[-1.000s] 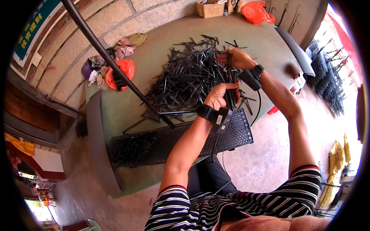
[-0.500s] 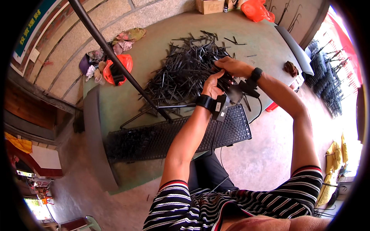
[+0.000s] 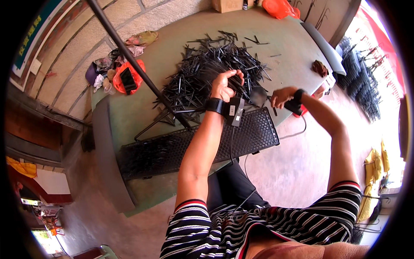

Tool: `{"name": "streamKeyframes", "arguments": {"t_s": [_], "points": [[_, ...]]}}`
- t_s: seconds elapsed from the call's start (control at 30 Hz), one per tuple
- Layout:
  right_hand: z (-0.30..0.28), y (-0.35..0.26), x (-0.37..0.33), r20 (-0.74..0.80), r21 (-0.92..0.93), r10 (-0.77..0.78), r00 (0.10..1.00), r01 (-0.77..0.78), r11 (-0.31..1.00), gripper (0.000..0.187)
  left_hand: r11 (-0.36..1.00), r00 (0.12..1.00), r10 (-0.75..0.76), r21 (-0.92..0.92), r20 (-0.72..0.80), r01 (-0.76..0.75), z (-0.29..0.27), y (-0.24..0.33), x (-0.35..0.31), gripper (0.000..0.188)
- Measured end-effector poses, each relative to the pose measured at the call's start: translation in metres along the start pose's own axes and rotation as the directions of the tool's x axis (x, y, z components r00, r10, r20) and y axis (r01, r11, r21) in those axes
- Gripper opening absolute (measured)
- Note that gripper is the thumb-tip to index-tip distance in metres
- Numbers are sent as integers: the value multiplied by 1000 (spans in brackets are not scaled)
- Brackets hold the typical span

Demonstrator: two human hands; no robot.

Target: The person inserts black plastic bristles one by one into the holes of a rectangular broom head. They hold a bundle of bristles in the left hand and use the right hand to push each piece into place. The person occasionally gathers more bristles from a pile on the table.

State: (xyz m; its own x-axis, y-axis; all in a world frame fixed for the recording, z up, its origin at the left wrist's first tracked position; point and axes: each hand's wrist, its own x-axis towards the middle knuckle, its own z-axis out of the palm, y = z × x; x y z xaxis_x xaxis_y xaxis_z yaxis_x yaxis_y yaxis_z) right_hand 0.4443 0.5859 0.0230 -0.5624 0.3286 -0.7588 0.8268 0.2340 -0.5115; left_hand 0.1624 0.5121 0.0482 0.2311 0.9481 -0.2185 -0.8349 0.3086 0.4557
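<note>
Left grip (image 3: pixel 224 84) clenched on black rods (image 3: pixel 236 80); right grip (image 3: pixel 281 96) unclear. Cardboard box (image 3: pixel 227 5) at table's (image 3: pixel 172 47) far edge.

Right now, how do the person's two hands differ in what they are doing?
The left hand is raised over the pile of black sticks, fingers curled around a bunch of them; the right hand sits lower, near the black perforated tray, and what it grips is unclear. Both wear a black wrist strap.
</note>
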Motion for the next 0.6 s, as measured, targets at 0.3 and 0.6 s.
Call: {"name": "streamKeyframes", "arguments": {"t_s": [0.3, 0.6], "points": [[16, -62, -75, -711, 125, -176, 680, 369, 921, 29, 952, 991, 54, 306, -124, -14, 56, -6, -77, 12], [194, -179, -173, -659, 79, -479, 581, 686, 724, 29, 958, 951, 182, 262, -251, -115, 36, -22, -236, 28]]}}
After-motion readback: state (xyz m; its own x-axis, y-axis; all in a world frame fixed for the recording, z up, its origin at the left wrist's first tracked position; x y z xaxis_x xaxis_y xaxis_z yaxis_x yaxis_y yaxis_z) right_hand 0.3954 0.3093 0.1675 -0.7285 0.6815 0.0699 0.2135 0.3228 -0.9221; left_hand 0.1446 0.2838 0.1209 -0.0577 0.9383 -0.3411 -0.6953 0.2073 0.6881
